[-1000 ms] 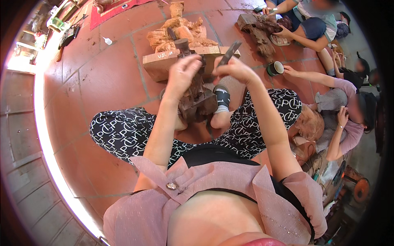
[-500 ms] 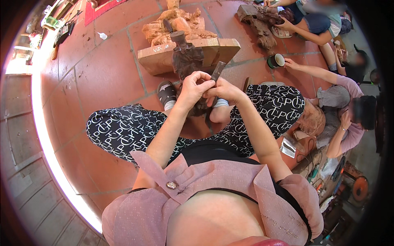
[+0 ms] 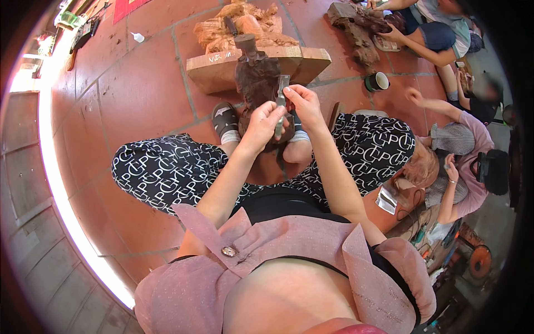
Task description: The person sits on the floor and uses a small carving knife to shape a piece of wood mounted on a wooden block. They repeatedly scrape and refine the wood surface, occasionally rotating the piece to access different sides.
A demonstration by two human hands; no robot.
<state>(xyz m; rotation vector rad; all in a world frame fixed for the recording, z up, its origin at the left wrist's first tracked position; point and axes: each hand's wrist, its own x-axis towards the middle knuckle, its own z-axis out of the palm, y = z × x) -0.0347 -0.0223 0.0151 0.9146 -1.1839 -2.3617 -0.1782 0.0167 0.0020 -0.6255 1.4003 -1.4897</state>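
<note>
A narrow grey strip [image 3: 281, 99], like folded sandpaper, stands nearly upright between my hands. My left hand [image 3: 263, 124] pinches its lower part. My right hand [image 3: 305, 104] grips it near the upper end, thumb and fingers closed. Right behind the strip is a dark brown carved wooden statue [image 3: 257, 78], which stands between my feet and is partly covered by my hands.
Beyond the statue, an orange-toned wood carving [image 3: 239, 28] rests on a thick wooden slab [image 3: 217, 72]. A dark cup [image 3: 376, 82] stands on the tiles to the right, near a co-worker's hand [image 3: 413, 96]. Another person handles a brown carving [image 3: 356, 33] farther back.
The strip has turned more upright. My right hand has shifted up and right along it, apart from my left. The co-worker's hand has drawn back from the cup.
</note>
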